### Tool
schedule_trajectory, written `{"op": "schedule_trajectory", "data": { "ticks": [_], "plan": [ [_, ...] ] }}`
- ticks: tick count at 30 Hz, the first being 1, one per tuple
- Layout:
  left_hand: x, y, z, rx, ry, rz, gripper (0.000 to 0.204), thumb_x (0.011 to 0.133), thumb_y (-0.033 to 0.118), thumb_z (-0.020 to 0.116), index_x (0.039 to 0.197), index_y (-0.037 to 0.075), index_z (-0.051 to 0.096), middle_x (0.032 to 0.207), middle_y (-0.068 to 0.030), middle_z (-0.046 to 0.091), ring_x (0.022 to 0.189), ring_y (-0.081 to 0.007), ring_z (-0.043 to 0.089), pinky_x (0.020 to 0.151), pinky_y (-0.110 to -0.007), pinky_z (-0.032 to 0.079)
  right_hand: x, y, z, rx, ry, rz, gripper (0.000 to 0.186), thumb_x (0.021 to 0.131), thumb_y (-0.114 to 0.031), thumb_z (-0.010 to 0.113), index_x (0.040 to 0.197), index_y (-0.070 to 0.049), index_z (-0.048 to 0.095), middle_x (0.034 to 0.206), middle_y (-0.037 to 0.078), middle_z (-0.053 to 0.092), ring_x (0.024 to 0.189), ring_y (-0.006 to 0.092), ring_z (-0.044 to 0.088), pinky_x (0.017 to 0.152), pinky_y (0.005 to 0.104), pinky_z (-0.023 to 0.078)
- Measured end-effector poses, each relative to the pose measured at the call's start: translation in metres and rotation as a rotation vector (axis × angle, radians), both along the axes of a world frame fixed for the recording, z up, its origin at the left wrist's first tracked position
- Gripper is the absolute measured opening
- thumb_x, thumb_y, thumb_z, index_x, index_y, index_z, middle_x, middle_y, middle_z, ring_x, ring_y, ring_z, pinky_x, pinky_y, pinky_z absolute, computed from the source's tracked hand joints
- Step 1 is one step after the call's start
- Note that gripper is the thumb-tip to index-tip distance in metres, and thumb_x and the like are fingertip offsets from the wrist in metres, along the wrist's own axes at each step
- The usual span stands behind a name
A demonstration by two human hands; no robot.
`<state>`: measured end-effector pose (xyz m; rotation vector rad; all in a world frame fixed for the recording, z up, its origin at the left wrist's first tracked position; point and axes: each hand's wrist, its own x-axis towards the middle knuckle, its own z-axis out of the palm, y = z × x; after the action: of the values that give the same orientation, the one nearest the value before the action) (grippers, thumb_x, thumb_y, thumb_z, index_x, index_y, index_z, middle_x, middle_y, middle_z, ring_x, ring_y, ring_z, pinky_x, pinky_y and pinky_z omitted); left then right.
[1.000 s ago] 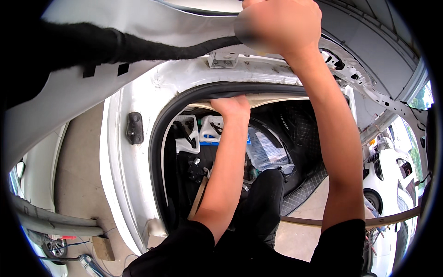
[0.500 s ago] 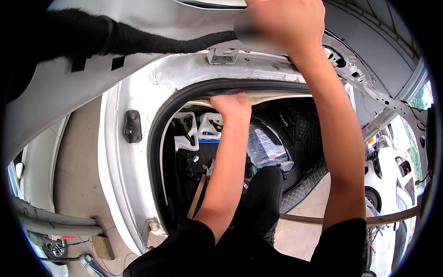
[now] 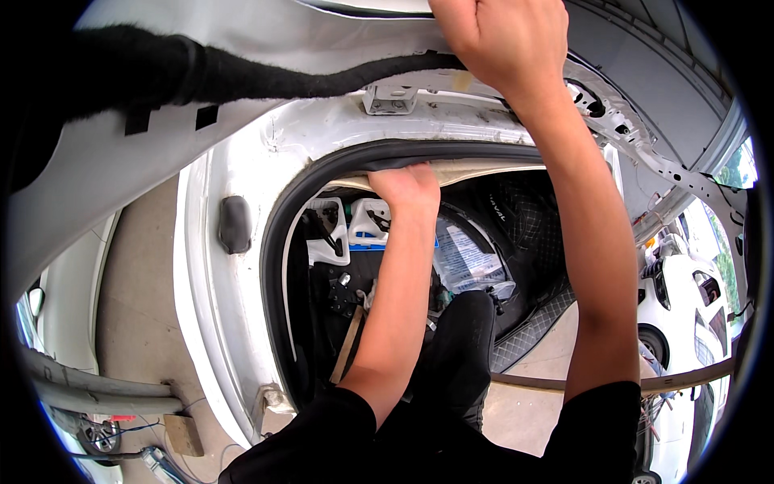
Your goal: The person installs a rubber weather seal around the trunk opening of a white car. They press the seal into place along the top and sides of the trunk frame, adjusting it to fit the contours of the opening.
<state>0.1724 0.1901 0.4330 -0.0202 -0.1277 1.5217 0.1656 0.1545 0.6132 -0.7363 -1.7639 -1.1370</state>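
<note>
Workshop around you: concrete floor [image 3: 137, 266] at left, another white car [image 3: 689, 298] at right, wooden block [image 3: 183, 436] lower left. Head view: you're at an opening in a white car body [image 3: 230, 323]. Writing: clear plastic packet [image 3: 468, 258] inside the opening carries printed lines, too small to read; black quilted piece [image 3: 524, 216] beside it has a short run of light lettering. Rubber seal [image 3: 282, 218]: black, curved round the opening's rim, its upper run passing just above your left hand [image 3: 405, 185]. Cream trim edge [image 3: 476, 171] sits under that run and spreads to the right of the hand. Fuzzy strip [image 3: 266, 81]: black, cloth-like, thick at left and thinner toward the right, crosses the upper part and ends out of sight behind your right hand [image 3: 512, 40]. Left hand is up against the trim edge, palm side showing, fingers bent up out of sight at the seal; can't tell how far apart they are or whether they pinch anything. Right hand is high by the top border, fingers folded in, tips hidden; can't tell if they grip the strip. White trays [image 3: 326, 250] with dark parts sit inside the opening, left of your left forearm.
</note>
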Motion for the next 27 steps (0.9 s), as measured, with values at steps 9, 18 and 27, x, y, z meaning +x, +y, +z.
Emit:
{"op": "schedule_trajectory", "data": {
  "ticks": [9, 18, 27],
  "plan": [
    [-0.0006, -0.0031, 0.0023, -0.033, -0.02, -0.015, 0.045, 0.092, 0.04, 0.042, 0.123, 0.01, 0.051, 0.125, -0.0028, 0.051, 0.114, -0.0195, 0.047, 0.101, -0.037, 0.034, 0.0018, 0.0032, 0.0012, 0.023, -0.006, 0.012, 0.03, 0.076, -0.018, 0.052, 0.05, -0.003, 0.053, 0.051, 0.017, 0.053, 0.049, 0.0343, 0.055, 0.048, 0.0418, 0.045],
    [0.0009, -0.001, 0.0023, -0.056, -0.041, 0.007, 0.045, 0.092, 0.039, 0.042, 0.124, 0.009, 0.05, 0.128, -0.0028, 0.05, 0.116, -0.0197, 0.045, 0.103, -0.038, 0.032, -0.0028, -0.0039, 0.0018, 0.002, -0.006, 0.015, 0.028, 0.076, -0.017, 0.052, 0.051, -0.003, 0.053, 0.051, 0.017, 0.053, 0.049, 0.034, 0.056, 0.047, 0.0414, 0.045],
    [-0.0015, 0.0067, -0.0046, 0.005, -0.021, -0.065, 0.042, 0.09, 0.036, 0.043, 0.123, 0.01, 0.051, 0.124, -0.0047, 0.051, 0.11, -0.0217, 0.048, 0.097, -0.041, 0.035, -0.0009, -0.0029, -0.0007, -0.009, 0.0, 0.024, 0.029, 0.076, -0.017, 0.052, 0.051, -0.002, 0.053, 0.052, 0.018, 0.054, 0.05, 0.0357, 0.056, 0.049, 0.0429, 0.045]
  ]
}}
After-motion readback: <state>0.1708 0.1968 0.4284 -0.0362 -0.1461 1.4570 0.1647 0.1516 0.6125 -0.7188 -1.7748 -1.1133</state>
